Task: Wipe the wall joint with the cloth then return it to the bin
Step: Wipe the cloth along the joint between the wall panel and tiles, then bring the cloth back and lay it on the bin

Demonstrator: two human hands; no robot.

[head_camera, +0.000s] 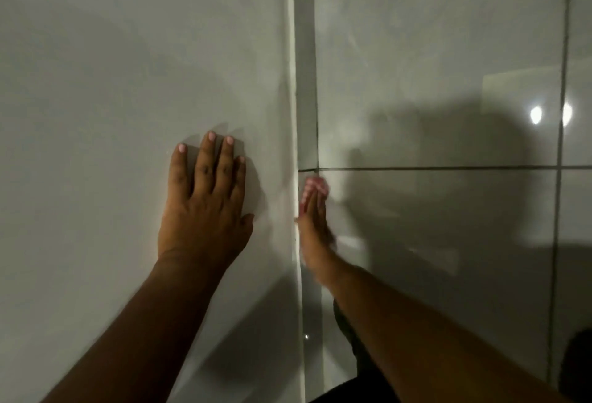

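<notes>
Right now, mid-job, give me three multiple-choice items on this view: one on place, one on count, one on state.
1. Where is the left hand?
A. flat on the plain wall panel
B. on the tiles
C. out of view

2. How many horizontal grout lines cross the tiled wall?
A. one
B. three
C. none

3. How does the right hand look?
A. sharp, closed in a fist
B. motion-blurred, fingers extended at the wall joint
C. resting on the left arm

Answers: 1 A, palm and spread fingers lie on the panel; 2 A, one line shows; 3 B, its outline smears beside the joint.
</notes>
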